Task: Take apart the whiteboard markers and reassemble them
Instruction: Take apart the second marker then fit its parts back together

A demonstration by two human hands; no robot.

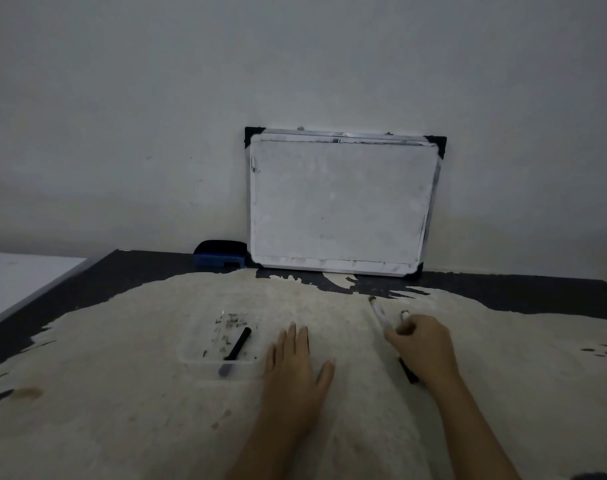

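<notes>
eraser [219, 255] – blue, black | whiteboard [340, 202] – white, black corners

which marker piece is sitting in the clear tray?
The black marker piece, lying diagonally inside the clear tray left of the left hand. The white marker barrels lie on the cloth at the right hand.

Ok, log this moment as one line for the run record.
left hand: flat on cloth, empty | right hand: on two markers | tray: black marker part | stage: starting
</notes>
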